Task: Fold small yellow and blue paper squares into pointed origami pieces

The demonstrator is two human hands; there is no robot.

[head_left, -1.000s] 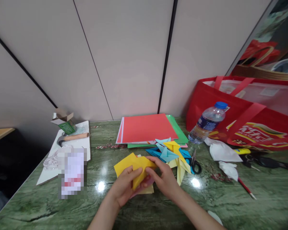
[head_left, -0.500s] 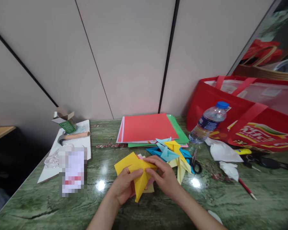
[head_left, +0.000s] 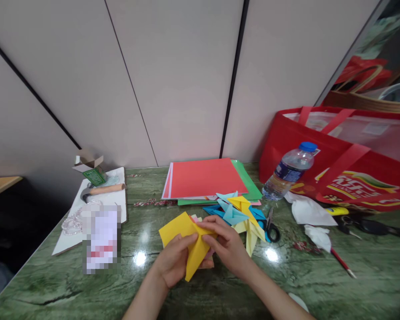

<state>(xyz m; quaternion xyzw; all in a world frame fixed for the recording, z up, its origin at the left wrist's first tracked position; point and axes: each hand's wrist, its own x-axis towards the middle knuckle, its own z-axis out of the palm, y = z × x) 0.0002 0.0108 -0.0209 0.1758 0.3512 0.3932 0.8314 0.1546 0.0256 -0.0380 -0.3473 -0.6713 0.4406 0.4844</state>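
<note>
Left hand [head_left: 173,260]: closed on yellow origami paper [head_left: 196,255], with thumb pressed on top near the fold and the other fingers mostly hidden beneath; cannot tell their spread.
Right hand [head_left: 229,249]: narrow pinch of thumb and index finger on the paper's right part, just beside the left thumb tip.
Folded sheet: between both sets of fingers, with one broad flap to the left of the left thumb and a pointed flap slanting down toward the wrists.
Pink and pale paper edges [head_left: 198,218]: just beyond the right fingertips, partly covered by the yellow paper.
Light-blue folded paper [head_left: 232,214]: near the right fingers, on the far side, overlapping yellow folded paper [head_left: 242,204].
Pale-yellow folded paper [head_left: 251,238]: just right of the right knuckles.
Black-handled scissors [head_left: 272,231]: right of the right fingers, past the folded pieces.
Red sheet [head_left: 206,178]: straight beyond the fingers, on top of green sheet [head_left: 244,175].
Blue-capped bottle [head_left: 288,171]: well apart from the right fingers, far right, tilted in view before red shopping bag [head_left: 326,153].
White board [head_left: 116,200]: well left of the left fingers, under wooden-handled tool [head_left: 106,190] and open green box [head_left: 95,174].
</note>
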